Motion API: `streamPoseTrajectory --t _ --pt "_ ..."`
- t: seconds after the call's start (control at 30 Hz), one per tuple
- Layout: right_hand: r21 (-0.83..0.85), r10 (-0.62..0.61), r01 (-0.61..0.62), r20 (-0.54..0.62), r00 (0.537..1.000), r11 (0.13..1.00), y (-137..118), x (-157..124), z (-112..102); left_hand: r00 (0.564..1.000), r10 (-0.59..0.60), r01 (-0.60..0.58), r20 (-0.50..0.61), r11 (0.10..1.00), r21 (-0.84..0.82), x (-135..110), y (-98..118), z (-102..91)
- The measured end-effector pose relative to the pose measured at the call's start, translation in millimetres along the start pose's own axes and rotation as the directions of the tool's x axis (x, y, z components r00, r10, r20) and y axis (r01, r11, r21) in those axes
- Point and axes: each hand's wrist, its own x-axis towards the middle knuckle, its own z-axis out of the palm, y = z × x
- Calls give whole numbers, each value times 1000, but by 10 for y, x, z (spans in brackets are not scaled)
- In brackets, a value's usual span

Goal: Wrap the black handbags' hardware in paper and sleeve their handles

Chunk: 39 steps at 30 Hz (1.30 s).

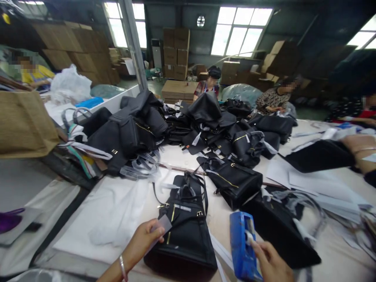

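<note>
My left hand pinches a small grey card over the near left corner of a black handbag that lies flat on the table in front of me. My right hand grips a blue tape dispenser just right of that bag, thumb on its white roll. A second black handbag stands a little farther back, between the two hands' lines. A dark flat bag lies under and right of the dispenser.
A big heap of black bags fills the middle of the table. White sheets lie left, papers right. Another person's arm holds a black piece at right. Seated workers and cardboard boxes are behind.
</note>
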Motion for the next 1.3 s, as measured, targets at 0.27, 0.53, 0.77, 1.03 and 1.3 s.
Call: streamPoseTrajectory --t 0.27,0.53,0.77,1.03,1.3 --pt "584 -544 257 389 744 770 -2056 -708 1060 991 72 -83 115 992 97 -89 -46 -72" --pt "524 -523 263 445 727 810 -2193 -680 1361 987 23 -2 158 991 -137 -81 -128 -325" --pt "399 -598 454 413 688 797 -2237 -549 1505 975 -23 77 221 968 -238 214 -193 -310" --pt "185 -677 666 385 627 722 -2137 9 1429 981 -122 147 149 974 -175 304 -330 -444" --pt "-28 -785 913 501 365 406 -2109 402 1452 985 -98 115 140 986 -122 426 -354 -483"
